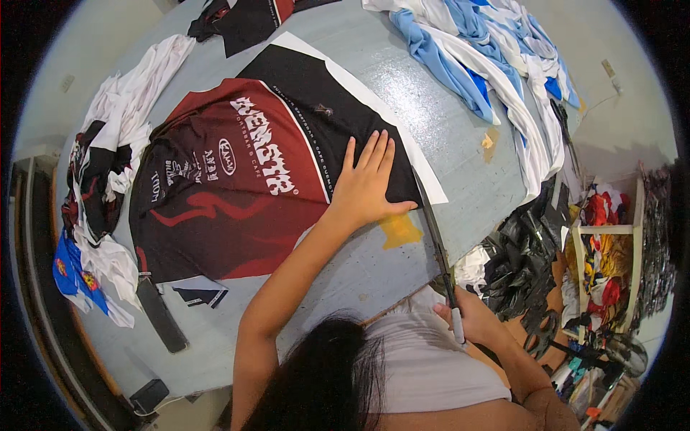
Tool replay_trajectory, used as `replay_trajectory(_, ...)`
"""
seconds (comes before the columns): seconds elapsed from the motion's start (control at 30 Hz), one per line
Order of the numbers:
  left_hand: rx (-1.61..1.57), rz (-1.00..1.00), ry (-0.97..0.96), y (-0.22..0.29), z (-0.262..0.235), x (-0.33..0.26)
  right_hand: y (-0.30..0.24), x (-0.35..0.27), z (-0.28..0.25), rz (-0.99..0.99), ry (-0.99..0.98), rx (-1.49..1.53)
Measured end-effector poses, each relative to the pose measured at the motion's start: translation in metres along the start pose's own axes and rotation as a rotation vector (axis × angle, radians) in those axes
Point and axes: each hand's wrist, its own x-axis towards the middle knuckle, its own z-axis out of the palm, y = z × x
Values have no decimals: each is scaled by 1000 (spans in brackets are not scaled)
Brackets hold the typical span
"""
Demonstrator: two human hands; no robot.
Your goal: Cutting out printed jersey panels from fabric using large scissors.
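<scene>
A black and dark red printed jersey panel (208, 165) lies spread on the grey table (352, 269). White sheet edges (424, 169) show from under its black right part (309, 79). My left hand (370, 179) presses flat on that black part near its right edge, fingers stretched out and thumb to the side. In my right hand (474, 316), close to my body, is a long thin dark tool (435, 237) with a grey-white end. It reaches forward, its far end at the panel's right corner. I cannot make out its exact kind.
White and light blue garments (489, 57) lie at the far right, white and dark cloth (115, 136) along the left edge. A black bar (162, 316) rests below the panel. Black scissor-like handles (540, 334) and black plastic (517, 266) are at right, near a shelf (607, 230).
</scene>
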Motion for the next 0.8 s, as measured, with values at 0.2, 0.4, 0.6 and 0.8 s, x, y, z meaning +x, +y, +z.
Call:
replay_trajectory(0.2,6,6,8,-2,3,0,-10,1,6,-22,84,-53)
replay_trajectory(0.4,4,15,16,-2,3,-1,-29,3,-10,67,9,24)
replay_trajectory(0.6,-10,3,33,-3,3,-2,-36,20,-9,84,4,15)
replay_trajectory(0.8,-25,9,53,-4,6,-3,-37,22,-4,70,56,34)
